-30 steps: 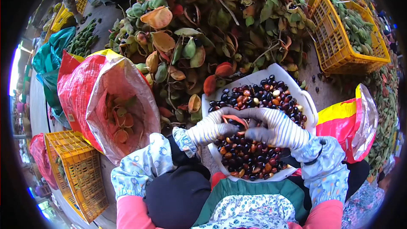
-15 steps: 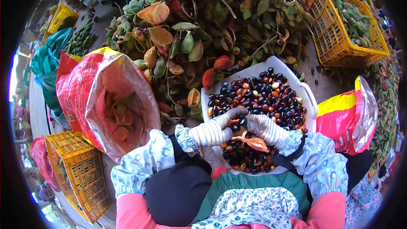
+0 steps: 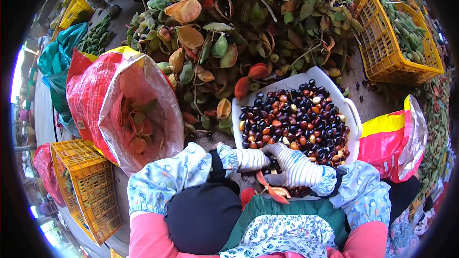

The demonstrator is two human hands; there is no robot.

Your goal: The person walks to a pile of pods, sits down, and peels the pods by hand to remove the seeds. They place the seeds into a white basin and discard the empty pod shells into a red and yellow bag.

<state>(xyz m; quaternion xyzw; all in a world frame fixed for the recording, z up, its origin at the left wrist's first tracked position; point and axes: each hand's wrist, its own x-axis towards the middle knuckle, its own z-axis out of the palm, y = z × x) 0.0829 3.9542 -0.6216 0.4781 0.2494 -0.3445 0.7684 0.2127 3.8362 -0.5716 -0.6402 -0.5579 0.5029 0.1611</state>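
My two hands, in striped gloves with dark fingertips, meet over the near edge of a white tub (image 3: 355, 129) of shiny dark and brown seeds (image 3: 294, 119). A split reddish seed pod (image 3: 276, 192) hangs beneath the fingers, its pale inside showing. My right hand (image 3: 297, 166) is closed round the pod, thumb below and fingers reaching over towards the other hand. My left hand (image 3: 251, 160) is curled at the pod's upper end, its fingertips partly hidden. Some seeds behind the hands are covered.
A large heap of pods (image 3: 224, 52) lies beyond the tub. An open red sack (image 3: 91, 100) with husks inside stands at left, above a yellow crate (image 3: 91, 181). Another yellow crate (image 3: 382, 52) of green pods is at far right. A pink and yellow sack (image 3: 382, 145) lies beside the tub.
Both hands have come closer together and lower, towards my lap. The split pod has moved down with them, and the dark seed between the fingers no longer shows.
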